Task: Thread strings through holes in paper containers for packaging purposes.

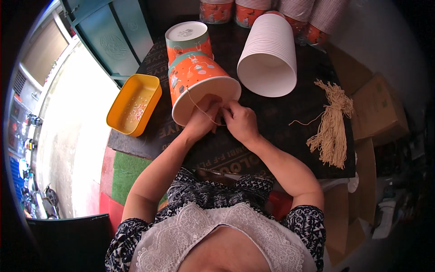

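An orange paper bucket with a printed pattern and a green band lies tilted, its white-rimmed mouth toward me. A thin beige cord comes out near the rim at its upper left and loops across my left hand toward my right fingers. My left hand reaches into the mouth with bent fingers, their tips partly hidden. Beside it my right hand is closed in a pinch at the right side of the rim, fingertips meeting the left ones. What exactly the fingertips hold is too small to make out. Behind stands an upside-down matching bucket.
On the dark table, a yellow tray with small pale and red bits sits left. A stack of white buckets lies back right, a bundle of beige cords at right. More wrapped stacks line the back; cardboard boxes stand right.
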`<state>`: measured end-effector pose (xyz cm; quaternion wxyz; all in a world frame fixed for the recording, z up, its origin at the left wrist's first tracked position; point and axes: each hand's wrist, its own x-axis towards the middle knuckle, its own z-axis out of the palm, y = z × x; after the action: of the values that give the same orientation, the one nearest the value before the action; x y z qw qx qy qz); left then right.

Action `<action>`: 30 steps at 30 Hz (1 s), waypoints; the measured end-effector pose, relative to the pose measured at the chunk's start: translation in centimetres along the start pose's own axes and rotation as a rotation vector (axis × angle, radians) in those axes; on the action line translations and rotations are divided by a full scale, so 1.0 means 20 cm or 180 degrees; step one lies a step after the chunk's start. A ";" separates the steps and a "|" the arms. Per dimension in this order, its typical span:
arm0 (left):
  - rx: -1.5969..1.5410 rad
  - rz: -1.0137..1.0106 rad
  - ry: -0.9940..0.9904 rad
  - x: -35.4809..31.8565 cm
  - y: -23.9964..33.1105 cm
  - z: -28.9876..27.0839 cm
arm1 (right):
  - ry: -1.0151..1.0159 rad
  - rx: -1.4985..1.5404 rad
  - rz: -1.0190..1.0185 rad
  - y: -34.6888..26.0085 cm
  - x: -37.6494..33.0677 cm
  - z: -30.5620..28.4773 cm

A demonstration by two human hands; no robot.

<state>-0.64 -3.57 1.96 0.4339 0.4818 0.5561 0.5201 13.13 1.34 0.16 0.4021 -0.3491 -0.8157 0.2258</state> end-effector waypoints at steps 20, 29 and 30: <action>-0.0317 -0.0435 -0.0223 -0.06 0.12 -0.03 | 0.0032 -0.0147 -0.0095 0.02 -0.01 0.01; 0.1338 0.0799 0.0537 0.00 -0.10 -0.03 | 0.0006 -0.0121 -0.0119 0.01 0.00 0.01; 0.1373 0.0812 0.0512 0.00 -0.10 -0.02 | 0.0019 -0.0139 -0.0147 0.01 0.00 0.01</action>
<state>-1.28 -3.61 -0.03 0.2064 0.5864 0.6216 0.4766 13.09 1.40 -0.14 0.4019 -0.3396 -0.8271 0.1975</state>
